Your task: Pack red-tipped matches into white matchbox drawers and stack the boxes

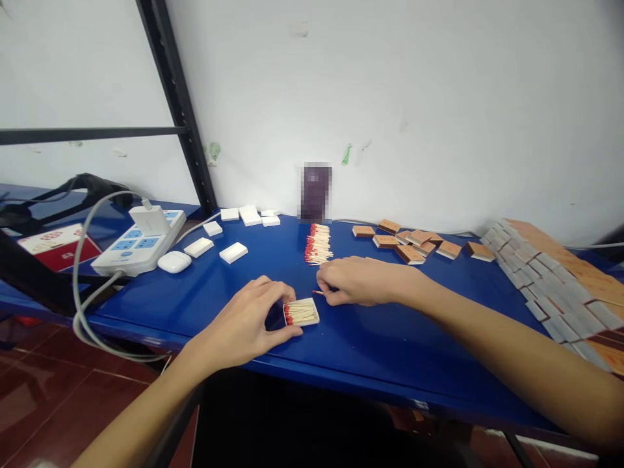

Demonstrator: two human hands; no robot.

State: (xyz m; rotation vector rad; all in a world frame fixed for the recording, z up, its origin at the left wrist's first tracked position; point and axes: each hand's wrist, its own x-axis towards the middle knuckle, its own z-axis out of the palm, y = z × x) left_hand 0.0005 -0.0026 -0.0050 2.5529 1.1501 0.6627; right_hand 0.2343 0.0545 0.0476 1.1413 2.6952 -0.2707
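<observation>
While the blue table (390,338) spans nearly the whole view beneath a white wall (414,97), a long stack of matchboxes (556,286) lies along its right end, and a white power strip (141,242) with a plugged-in charger sits at its left end beside a small white earbud case (174,262). Loose closed matchboxes (414,244) lie scattered near the wall, and several white empty trays (233,252) lie left of centre. A pile of red-tipped matches (318,244) rests in the middle. Nearer the front edge, the left hand (248,322) grips an open tray of matches (301,312) between thumb and fingers, flat on the table. Just beside it, the right hand (361,281), fingers curled together, pinches a single match (318,292) against the surface.
</observation>
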